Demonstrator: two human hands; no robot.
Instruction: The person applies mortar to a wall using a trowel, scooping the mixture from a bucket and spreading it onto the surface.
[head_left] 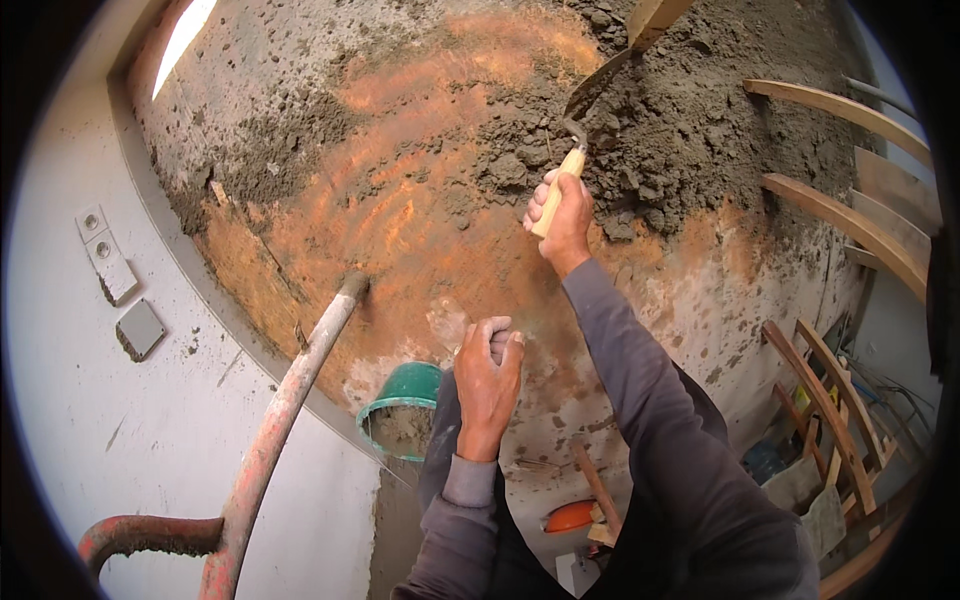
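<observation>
My right hand (567, 218) is wrapped round the pale wooden handle of a trowel (598, 86). The blade points away from me, over the edge of a heap of grey, crumbly mortar (690, 130). A wooden piece (655, 15) meets the far end of the blade at the top of the view. Nearer to me and further left, my left hand (488, 385) hangs with its fingers curled in, and nothing shows in it. Just left of that hand stands a green bucket (410, 384), tilted, with grey material inside. A rust-stained, mortar-smeared surface (400, 235) lies under both hands.
A worn, red-painted metal pole (285, 410) with a curved side arm slants up from the lower left. A white wall with sockets (105, 255) borders the left. Curved wooden boards (850, 225) stick in from the right. An orange rounded object (570, 516) lies near my legs.
</observation>
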